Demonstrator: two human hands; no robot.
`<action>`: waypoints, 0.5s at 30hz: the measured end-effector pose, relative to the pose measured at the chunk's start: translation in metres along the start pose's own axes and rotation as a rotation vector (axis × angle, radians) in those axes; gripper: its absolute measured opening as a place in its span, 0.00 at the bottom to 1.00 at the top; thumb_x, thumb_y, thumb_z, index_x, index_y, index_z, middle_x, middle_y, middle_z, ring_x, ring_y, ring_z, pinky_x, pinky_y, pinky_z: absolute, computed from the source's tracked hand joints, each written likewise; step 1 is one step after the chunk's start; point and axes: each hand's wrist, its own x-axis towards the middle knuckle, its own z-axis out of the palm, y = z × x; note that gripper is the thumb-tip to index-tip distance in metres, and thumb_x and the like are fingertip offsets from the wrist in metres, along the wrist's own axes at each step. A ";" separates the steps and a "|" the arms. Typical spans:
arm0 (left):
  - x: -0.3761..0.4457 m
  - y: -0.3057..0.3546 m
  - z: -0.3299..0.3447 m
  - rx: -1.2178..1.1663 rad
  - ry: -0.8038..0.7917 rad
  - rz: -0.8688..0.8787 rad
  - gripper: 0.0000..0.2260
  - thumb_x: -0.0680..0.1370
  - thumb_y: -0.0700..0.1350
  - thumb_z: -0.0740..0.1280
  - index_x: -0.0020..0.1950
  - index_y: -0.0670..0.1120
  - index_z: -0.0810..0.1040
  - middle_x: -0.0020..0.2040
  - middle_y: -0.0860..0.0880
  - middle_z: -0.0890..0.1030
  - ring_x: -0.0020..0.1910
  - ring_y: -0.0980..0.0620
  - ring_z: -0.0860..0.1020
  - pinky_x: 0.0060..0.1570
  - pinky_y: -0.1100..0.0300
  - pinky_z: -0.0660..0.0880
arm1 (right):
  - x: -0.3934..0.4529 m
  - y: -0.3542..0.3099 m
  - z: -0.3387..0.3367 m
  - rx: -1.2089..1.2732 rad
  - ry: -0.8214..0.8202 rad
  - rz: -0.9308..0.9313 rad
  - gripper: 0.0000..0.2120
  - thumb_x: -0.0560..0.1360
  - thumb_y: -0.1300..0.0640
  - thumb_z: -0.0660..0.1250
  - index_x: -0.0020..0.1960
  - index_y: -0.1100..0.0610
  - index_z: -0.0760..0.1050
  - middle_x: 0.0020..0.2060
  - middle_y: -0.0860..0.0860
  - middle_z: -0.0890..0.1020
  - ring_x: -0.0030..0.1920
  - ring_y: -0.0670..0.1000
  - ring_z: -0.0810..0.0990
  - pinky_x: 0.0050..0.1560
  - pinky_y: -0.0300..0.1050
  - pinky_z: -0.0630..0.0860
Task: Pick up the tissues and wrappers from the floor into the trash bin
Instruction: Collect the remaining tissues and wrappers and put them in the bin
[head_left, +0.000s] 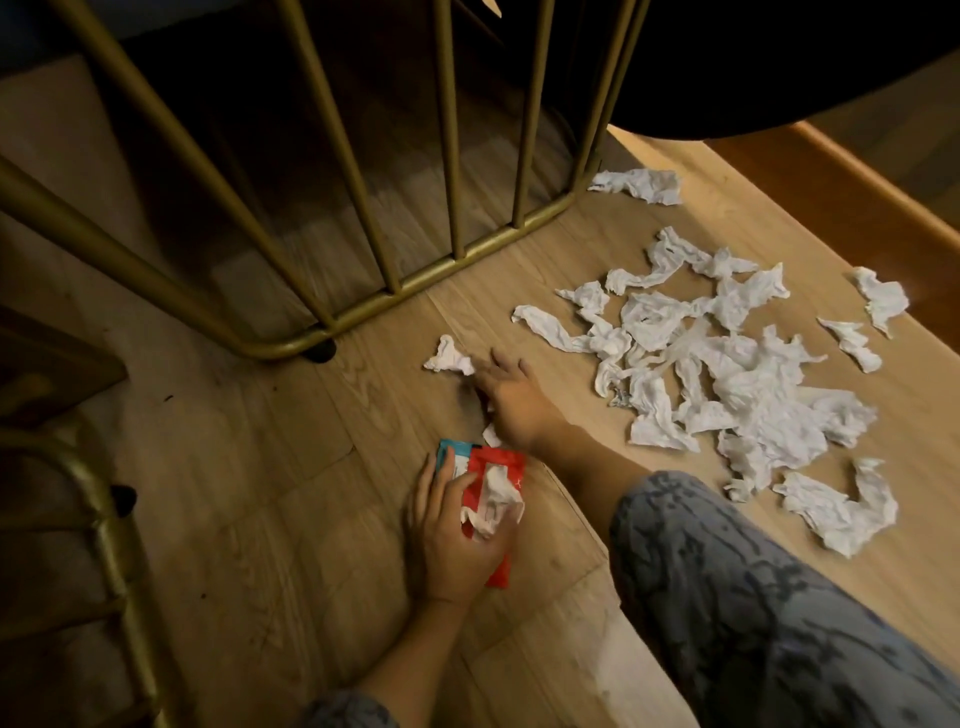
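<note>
Much of the view was taken up by a wooden floor (291, 467), pale and lit at the right, shadowed at the left. A gold metal frame (363, 306) of slanted bars was seen standing on it at the upper left, with a dark rounded surface (779, 67) overhanging at the upper right. A second gold frame (104, 525) was partly shown at the left edge. A large heap of crumpled white tissues (727, 379) was spread over the floor at the right, with single pieces lying apart around it: one near the frame's corner (641, 185), two at the far right (883, 299), and one broad piece nearest the camera (841, 506). A patterned grey sleeve (753, 597) was seen covering the right forearm. The left hand (452, 540) was held low over the floor, its fingers closed around a red and blue wrapper (488, 465) and a wad of white tissue (493, 501) pressed against it. The right hand (506, 395) was stretched forward onto the floor, fingers spread and lightly curled, their tips touching or just beside a small crumpled tissue (447, 358) lying alone between the frame and the heap. Whether that tissue was gripped could not be told. A small white scrap (491, 434) was seen under the right wrist, just beyond the wrapper.
</note>
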 end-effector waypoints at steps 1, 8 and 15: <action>0.000 0.002 0.000 0.007 0.004 -0.022 0.34 0.70 0.68 0.66 0.63 0.44 0.75 0.69 0.41 0.73 0.69 0.44 0.70 0.68 0.48 0.67 | -0.012 0.004 0.004 -0.025 0.042 -0.048 0.19 0.77 0.65 0.59 0.68 0.60 0.71 0.71 0.59 0.69 0.73 0.61 0.62 0.72 0.57 0.58; -0.002 -0.001 -0.006 0.122 -0.020 0.081 0.19 0.75 0.43 0.60 0.65 0.54 0.73 0.72 0.44 0.69 0.71 0.42 0.67 0.61 0.41 0.70 | -0.090 0.042 -0.003 0.057 0.446 0.046 0.22 0.76 0.54 0.53 0.67 0.58 0.71 0.51 0.56 0.73 0.50 0.52 0.68 0.50 0.46 0.66; -0.004 0.001 -0.004 0.042 -0.029 0.022 0.17 0.78 0.50 0.56 0.60 0.47 0.80 0.70 0.45 0.73 0.72 0.42 0.65 0.61 0.35 0.70 | -0.103 0.103 -0.027 -0.155 0.392 0.327 0.22 0.81 0.44 0.53 0.57 0.60 0.76 0.74 0.60 0.63 0.74 0.63 0.56 0.73 0.64 0.56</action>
